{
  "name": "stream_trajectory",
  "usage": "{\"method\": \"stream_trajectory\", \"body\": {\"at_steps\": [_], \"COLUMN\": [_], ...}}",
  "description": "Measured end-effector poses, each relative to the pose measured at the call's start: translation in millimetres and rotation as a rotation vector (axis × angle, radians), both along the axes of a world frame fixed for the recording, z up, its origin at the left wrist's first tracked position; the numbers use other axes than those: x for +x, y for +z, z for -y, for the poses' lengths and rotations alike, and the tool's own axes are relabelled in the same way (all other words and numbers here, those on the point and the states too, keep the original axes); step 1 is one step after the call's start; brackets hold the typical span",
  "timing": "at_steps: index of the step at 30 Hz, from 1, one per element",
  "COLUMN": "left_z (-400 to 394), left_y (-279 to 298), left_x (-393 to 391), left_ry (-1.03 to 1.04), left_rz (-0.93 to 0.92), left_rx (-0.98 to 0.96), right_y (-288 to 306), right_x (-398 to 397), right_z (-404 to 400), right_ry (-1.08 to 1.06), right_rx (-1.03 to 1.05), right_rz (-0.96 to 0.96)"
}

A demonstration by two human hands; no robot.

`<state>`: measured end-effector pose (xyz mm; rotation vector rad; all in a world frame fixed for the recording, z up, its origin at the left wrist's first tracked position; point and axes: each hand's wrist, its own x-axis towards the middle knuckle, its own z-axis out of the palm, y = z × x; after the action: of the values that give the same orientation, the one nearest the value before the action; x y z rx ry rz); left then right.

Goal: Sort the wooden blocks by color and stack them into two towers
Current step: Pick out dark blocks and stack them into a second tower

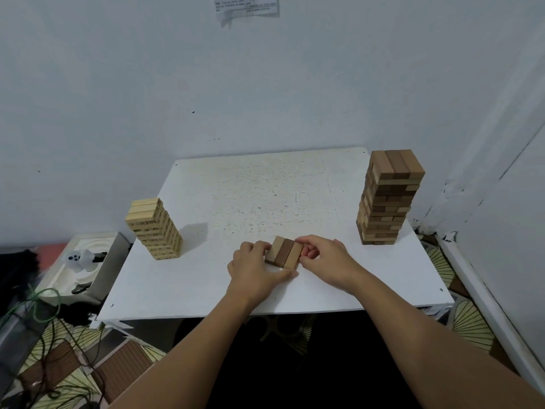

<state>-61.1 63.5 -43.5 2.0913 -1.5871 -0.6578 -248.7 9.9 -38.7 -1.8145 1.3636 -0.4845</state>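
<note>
Wooden blocks [284, 252] between both hands, long axes pointing away.

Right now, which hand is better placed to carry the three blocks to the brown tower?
Probably the right hand: it holds the three blocks on the side nearer the brown tower.

There are two block towers on one white tabletop [236, 184]: one light tower [154, 228] and one brown tower [389, 199]. The brown tower has three blocks across its top. Three loose blocks [284, 252] sit side by side: two tan and one dark brown. Two hands are there, a left hand [255, 271] and a right hand [327, 261]. One paper note [246, 7] hangs on the wall.
</note>
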Motion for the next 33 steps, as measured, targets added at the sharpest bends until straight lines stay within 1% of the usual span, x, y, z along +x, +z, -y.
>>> {"method": "stream_trajectory", "body": {"at_steps": [4,8,12,15,23,26,33], "left_z": [3,5,12,14,5,1,-6], "left_y": [7,19,27,28,20,15,6], "left_x": [5,15,26,33,42,46,51], "left_ry": [-0.016,-0.099,-0.175,-0.206,-0.205,-0.162,-0.070], "left_rz": [0.053,0.012,0.027,-0.034,-0.203,-0.250,-0.198], "left_rx": [0.031,0.100,0.157,0.178,0.101,0.049,-0.022], "right_y": [-2,-5,-7,-6,-5,-4,-4], "right_x": [1,0,-2,-3,-4,-3,-4], "right_z": [1,2,2,2,-1,-2,-2], "right_ry": [0.004,-0.005,-0.011,-0.006,-0.003,0.010,0.019], "right_rx": [-0.009,-0.019,-0.011,0.003,0.012,0.010,0.003], "right_rz": [-0.005,0.000,0.035,0.065,0.117,0.116,0.111]}}
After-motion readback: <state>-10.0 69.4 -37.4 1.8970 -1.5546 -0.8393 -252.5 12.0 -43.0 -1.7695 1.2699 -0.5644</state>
